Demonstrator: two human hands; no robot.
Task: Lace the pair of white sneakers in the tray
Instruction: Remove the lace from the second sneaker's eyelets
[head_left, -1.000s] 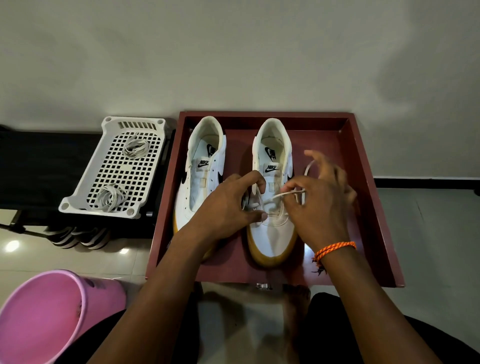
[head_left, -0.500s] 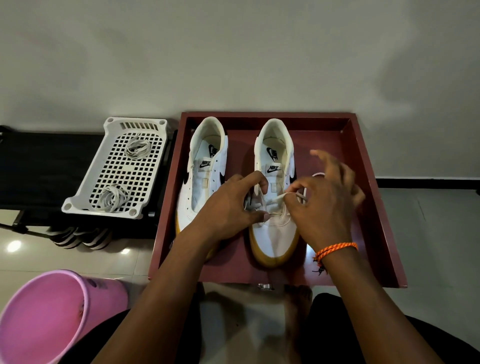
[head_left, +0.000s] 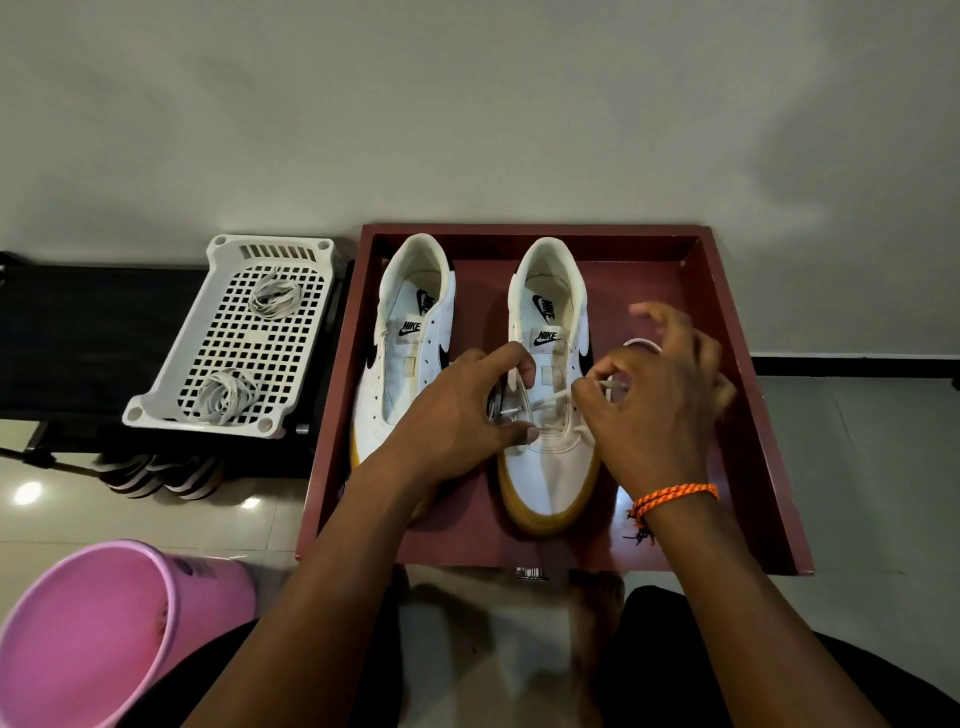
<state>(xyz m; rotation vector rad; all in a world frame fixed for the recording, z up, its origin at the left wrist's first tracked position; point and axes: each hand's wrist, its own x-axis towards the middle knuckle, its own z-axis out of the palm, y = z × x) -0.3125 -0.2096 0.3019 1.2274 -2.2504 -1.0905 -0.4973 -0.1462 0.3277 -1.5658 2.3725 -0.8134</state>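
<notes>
Nearest, bottom left: pink bucket (head_left: 88, 639), smooth plastic, round rim, lying tilted on the glossy tiled floor (head_left: 883, 493). Person's dark-clothed knees at the bottom edge.

Orange braided wristband (head_left: 672, 497) on the right wrist, frayed knot hanging.

Tray (head_left: 753, 415): dark red, square, raised walls, sits on the floor against the wall (head_left: 467, 104). Small barcode sticker under its near edge, unreadable.

Two white sneakers stand side by side in the tray, toes toward the person, smooth leather look, gum-yellow rubber soles. Left sneaker (head_left: 410, 358): no lace visible, "NIKE" plus swoosh on tongue tag, black swoosh on side, logo on insole. Right sneaker (head_left: 550, 467): same "NIKE" tongue tag and insole logo, partly laced at the lowest eyelets.

Left hand (head_left: 457, 421) on the right sneaker's left eyelet row, fingers (head_left: 514, 358) curled, thumb and index pinching the lace (head_left: 553, 399) end there. Right hand (head_left: 654, 410) at the sneaker's right side, thumb and index pinching the flat white lace, other fingers spread up and blurred. A lace loop shows beyond that hand.

Far left: white plastic basket (head_left: 156, 405), grid-perforated base, slotted end, resting on a black bench (head_left: 78, 332). Two coiled flat white lace bundles (head_left: 223, 397) lie in it, well apart. Dark sandals on the floor under the bench.

Wall plain, matte, off-white.
</notes>
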